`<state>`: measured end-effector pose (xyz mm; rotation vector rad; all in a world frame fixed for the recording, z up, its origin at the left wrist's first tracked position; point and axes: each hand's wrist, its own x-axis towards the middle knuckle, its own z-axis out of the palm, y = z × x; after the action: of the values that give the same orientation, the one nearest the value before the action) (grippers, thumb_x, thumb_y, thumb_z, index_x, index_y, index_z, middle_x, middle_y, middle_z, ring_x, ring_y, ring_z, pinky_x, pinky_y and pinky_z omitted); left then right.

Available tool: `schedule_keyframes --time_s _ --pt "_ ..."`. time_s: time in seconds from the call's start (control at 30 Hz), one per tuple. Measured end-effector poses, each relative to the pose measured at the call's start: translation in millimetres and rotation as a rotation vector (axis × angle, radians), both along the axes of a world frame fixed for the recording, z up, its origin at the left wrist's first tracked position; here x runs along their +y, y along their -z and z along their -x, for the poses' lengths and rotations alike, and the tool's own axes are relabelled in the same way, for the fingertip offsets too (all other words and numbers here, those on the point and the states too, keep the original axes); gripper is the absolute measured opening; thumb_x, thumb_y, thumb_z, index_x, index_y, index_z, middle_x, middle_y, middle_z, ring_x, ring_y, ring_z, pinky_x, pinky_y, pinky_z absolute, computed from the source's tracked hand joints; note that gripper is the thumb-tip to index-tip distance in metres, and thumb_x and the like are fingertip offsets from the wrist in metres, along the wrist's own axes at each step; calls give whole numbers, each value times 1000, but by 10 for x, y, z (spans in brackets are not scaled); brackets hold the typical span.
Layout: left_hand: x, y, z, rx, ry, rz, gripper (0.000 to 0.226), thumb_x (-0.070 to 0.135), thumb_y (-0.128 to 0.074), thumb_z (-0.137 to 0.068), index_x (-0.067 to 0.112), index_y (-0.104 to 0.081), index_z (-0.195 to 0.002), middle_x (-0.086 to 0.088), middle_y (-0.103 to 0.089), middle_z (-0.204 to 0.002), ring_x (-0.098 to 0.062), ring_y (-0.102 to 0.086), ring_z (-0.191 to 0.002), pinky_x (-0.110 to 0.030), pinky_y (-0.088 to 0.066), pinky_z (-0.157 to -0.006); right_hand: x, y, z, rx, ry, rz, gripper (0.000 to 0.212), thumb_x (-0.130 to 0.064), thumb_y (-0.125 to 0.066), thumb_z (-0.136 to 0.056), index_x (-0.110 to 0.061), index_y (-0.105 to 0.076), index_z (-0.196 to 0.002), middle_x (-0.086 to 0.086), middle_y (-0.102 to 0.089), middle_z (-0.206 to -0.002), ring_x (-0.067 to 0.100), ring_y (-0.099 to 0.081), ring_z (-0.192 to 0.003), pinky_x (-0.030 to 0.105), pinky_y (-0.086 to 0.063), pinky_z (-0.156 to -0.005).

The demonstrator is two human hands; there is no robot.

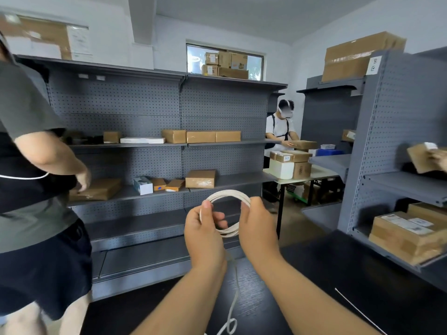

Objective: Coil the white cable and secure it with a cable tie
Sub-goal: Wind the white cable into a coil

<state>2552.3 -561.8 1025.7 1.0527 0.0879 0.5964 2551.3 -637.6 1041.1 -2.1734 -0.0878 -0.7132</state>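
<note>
The white cable [229, 195] is wound into a ring and held up in the air over the black surface [350, 262]. The left hand [205, 233] pinches the ring's left side, with the thumb on top and the fingers curled through it. The right hand [257, 228] grips the right side. A loose end hangs down to the surface's near edge. A thin white cable tie [359, 309] lies flat toward the right side.

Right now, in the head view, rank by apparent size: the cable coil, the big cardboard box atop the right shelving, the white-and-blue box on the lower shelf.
1. big cardboard box
2. cable coil, though it is nearest the camera
3. white-and-blue box
</note>
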Motion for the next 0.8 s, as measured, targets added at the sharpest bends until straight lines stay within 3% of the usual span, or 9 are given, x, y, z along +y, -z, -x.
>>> schedule_keyframes --time_s 0.07,0.13,0.27,0.33,0.4,0.53,0.6,0.7,0.8 --pt "67 2 -57 10 -65 -93 28 30 -45 -96 12 -53 -77 9 -46 -47 -10 -40 -45 -30 -37 -51 21 69 -18 59 -68 3 23 -28 -35 -99 -14 -36 -81 -1 -46 -68 20 -44 -64 27 -28 -50" --pt "185 -1 -121 2 -120 -293 26 30 -46 -95 15 -54 -76 8 -44 -46 -12 -40 -46 -29 -37 -52 -10 122 -68 156 -156 26 27 -31 -39 -98 -17 -36 -75 -1 -47 -70 21 -46 -70 30 -34 -59" --pt "424 -52 -209 -64 -139 -984 15 27 -53 -92 18 -57 -82 9 -53 -66 -8 -48 -64 -12 -36 -61 -129 74 -129 229 -246 197 19 -35 -46 -94 -16 -46 -89 6 -60 -89 25 -56 -83 36 -42 -70" --pt "444 -99 -213 -88 -52 -1314 19 31 -53 -91 14 -60 -93 4 -57 -77 -11 -51 -73 -15 -35 -66 -168 14 -145 167 -291 277 15 -32 -42 -95 -17 -45 -93 5 -58 -90 25 -55 -83 37 -41 -69" --pt "430 -164 -204 -76 -20 -1504 26 35 -51 -92 11 -59 -100 0 -58 -87 -15 -52 -82 -20 -32 -66 -185 -13 -158 150 -349 366 13 -25 -36 -97 -17 -40 -89 2 -51 -79 25 -51 -76 40 -41 -67" --pt "408 -177 -200 -132 -63 -1435 24 34 -59 -88 13 -62 -99 9 -56 -86 -1 -47 -76 -11 -30 -67 -185 58 -184 126 -305 384 15 -19 -29 -98 -16 -33 -84 -3 -40 -68 24 -43 -69 35 -34 -61" --pt "362 -142 -175 -150 -63 -1249 15 30 -67 -82 17 -66 -90 14 -61 -82 2 -54 -77 -5 -35 -68 -166 104 -169 124 -256 307 15 -19 -28 -98 -17 -34 -85 -1 -46 -74 23 -46 -72 32 -34 -61" --pt "278 -113 -122 -108 -15 -997 6 23 -72 -78 21 -68 -82 10 -67 -80 0 -58 -77 -9 -42 -66 -164 153 -128 134 -198 182 13 -23 -29 -99 -21 -35 -88 -3 -50 -78 21 -51 -76 32 -37 -62" --pt "213 -81 -92 -24 3 -794 18 18 -74 -76 28 -63 -86 5 -68 -88 -2 -61 -80 -12 -46 -71 -190 197 -103 123 -179 89 12 -24 -31 -99 -23 -35 -89 -8 -46 -73 18 -50 -73 30 -35 -58"
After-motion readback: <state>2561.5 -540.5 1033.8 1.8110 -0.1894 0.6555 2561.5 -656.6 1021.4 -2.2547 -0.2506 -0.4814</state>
